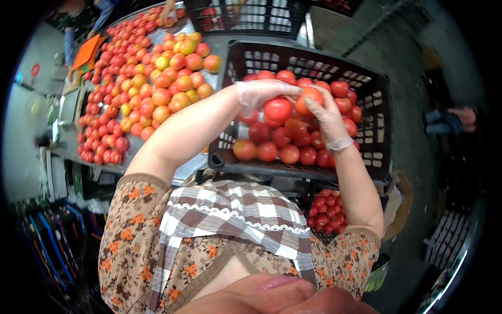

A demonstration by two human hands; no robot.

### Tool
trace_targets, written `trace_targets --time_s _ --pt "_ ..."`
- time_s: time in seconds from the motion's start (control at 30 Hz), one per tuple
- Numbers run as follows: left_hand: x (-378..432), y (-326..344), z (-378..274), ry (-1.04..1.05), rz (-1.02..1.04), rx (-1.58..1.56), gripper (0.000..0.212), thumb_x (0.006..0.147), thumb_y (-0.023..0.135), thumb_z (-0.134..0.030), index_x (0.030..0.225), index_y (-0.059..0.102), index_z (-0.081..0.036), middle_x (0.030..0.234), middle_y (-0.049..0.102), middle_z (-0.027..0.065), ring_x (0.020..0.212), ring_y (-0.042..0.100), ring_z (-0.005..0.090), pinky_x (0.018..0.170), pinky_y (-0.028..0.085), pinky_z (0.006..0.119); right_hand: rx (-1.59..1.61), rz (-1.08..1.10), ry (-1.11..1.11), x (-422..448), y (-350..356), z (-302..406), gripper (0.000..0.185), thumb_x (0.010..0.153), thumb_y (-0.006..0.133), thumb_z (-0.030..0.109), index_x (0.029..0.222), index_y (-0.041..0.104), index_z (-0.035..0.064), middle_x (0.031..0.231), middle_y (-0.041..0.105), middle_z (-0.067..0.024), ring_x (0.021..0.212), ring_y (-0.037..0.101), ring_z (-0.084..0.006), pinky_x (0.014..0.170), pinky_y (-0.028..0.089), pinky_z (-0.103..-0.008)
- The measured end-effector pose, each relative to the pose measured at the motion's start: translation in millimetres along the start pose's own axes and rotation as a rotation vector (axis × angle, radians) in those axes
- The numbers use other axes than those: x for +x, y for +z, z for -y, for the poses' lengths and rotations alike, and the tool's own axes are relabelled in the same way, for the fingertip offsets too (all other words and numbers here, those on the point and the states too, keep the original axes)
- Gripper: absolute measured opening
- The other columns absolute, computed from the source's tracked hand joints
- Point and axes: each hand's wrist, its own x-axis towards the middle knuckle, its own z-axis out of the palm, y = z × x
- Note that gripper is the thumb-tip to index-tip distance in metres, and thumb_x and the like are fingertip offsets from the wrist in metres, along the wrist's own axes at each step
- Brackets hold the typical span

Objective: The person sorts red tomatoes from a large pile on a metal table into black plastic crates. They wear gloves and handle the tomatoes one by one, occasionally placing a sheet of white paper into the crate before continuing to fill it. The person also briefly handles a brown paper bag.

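Observation:
A black plastic crate in front of me holds many red tomatoes. Over its right half, my right hand, in a clear thin glove, has its fingers and thumb around an orange-red tomato. My left hand, gloved too, reaches in from the left with its fingertips beside that tomato. Just under the left palm is another red tomato; whether the palm touches or grips it I cannot tell.
Red, orange and yellowish tomatoes cover the metal table at left. A second black crate stands beyond, and a lower crate of tomatoes is near my right elbow. Another person's hand is at the table's far end, near an orange container.

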Motion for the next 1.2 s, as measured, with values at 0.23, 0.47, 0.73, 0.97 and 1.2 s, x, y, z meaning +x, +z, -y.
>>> trace_targets --time_s 0.23,0.47,0.73,0.97,1.2 --pt "22 -19 10 0.068 0.1 -0.085 0.057 0.101 0.06 -0.05 0.133 0.059 -0.003 0.114 0.071 0.012 0.094 0.073 0.0181 0.081 0.061 0.028 0.039 0.079 -0.066 6 1 0 0.072 0.087 0.084 0.025 0.143 0.045 0.0016 0.129 0.058 -0.0118 0.117 0.061 -0.0205 0.098 0.056 -0.0342" --pt "32 -27 14 0.071 0.168 -0.078 0.064 0.101 0.057 -0.055 0.133 0.057 0.001 0.111 0.072 0.0168 0.099 0.072 0.0231 0.085 0.06 0.032 -0.03 0.012 -0.112 7 -4 1 0.068 0.086 0.081 0.012 0.141 0.044 -0.0021 0.128 0.057 -0.0181 0.108 0.065 -0.0226 0.081 0.061 -0.0324" --pt "27 -10 15 0.059 0.068 -0.093 0.069 0.1 0.056 -0.06 0.138 0.053 -0.002 0.118 0.069 0.0167 0.099 0.071 0.0234 0.084 0.061 0.035 -0.594 -0.134 -0.508 19 -11 -12 0.065 0.078 0.083 0.026 0.13 0.057 -0.0019 0.129 0.059 -0.0218 0.112 0.064 -0.0313 0.097 0.055 -0.0387" --pt "36 -27 17 0.053 0.07 -0.123 0.074 0.096 0.058 -0.064 0.138 0.052 -0.003 0.115 0.069 0.0169 0.094 0.072 0.027 0.078 0.064 0.042 -0.744 -0.154 -0.534 12 -12 -1 0.064 0.078 0.08 0.032 0.132 0.06 0.0051 0.128 0.06 -0.0207 0.118 0.061 -0.0366 0.103 0.05 -0.0405" --pt "41 -57 6 0.094 0.045 -0.391 0.066 0.097 0.06 -0.057 0.137 0.059 -0.004 0.122 0.07 0.0147 0.09 0.072 0.0241 0.083 0.063 0.037 -0.596 -0.431 -0.772 12 -3 -4 0.04 0.09 0.071 0.011 0.129 0.063 0.0049 0.121 0.064 -0.0124 0.094 0.067 -0.0149 0.08 0.056 -0.0283"
